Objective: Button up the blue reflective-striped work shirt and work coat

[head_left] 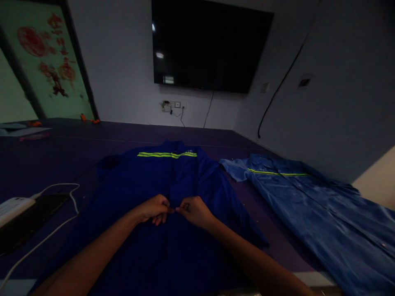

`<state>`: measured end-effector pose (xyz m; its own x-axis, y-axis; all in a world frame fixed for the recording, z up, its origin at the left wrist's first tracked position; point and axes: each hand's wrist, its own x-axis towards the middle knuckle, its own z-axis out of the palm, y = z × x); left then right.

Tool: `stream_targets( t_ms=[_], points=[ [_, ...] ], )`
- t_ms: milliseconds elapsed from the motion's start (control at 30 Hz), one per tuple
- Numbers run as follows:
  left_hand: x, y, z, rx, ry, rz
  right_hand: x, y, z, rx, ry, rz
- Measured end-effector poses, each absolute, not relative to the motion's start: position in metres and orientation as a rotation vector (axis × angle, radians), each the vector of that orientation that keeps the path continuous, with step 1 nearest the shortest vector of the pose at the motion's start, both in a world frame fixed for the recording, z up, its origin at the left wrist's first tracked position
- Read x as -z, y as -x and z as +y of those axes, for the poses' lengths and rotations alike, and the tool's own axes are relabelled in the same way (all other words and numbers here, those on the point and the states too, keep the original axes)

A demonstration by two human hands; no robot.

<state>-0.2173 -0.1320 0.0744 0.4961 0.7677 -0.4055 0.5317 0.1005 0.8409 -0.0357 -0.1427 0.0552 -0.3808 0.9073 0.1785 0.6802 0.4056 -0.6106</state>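
Observation:
A dark blue work jacket [138, 181] with yellow-green reflective stripes lies spread out in front of me, collar at the far end. Over its front opening, my left hand [156, 209] pinches the fabric between thumb and fingers. Close beside it on the right, my right hand [194, 209] also pinches the jacket's front edge, and the fingertips of both hands nearly meet. Whatever small part sits between the fingertips is too dark to make out.
To the right lies a lighter blue work garment [296, 197] with a yellow stripe. At left are a white power strip [15, 207], a black flat object [40, 218] and a white cable [46, 238]. A television [210, 45] hangs on the wall beyond the purple surface [123, 133].

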Motion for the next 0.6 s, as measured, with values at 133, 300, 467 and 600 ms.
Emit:
stream_targets(
  t_ms=[133, 300, 467, 600],
  points=[
    [-0.074, 0.217, -0.136, -0.347, -1.462, 1.136, -0.058, 0.036, -0.152, -0.594, 1.386, -2.214],
    [-0.079, 0.216, -0.140, -0.386, -1.375, 1.121, -0.060, 0.041, -0.157, -0.713, 1.398, -2.108],
    [-0.081, 0.219, -0.140, -0.371, -1.368, 1.071, -0.058, 0.043, -0.160, -0.797, 1.348, -2.006],
    [-0.081, 0.222, -0.138, -0.352, -1.375, 1.032, -0.058, 0.043, -0.160, -0.915, 1.314, -1.911]
  ],
)
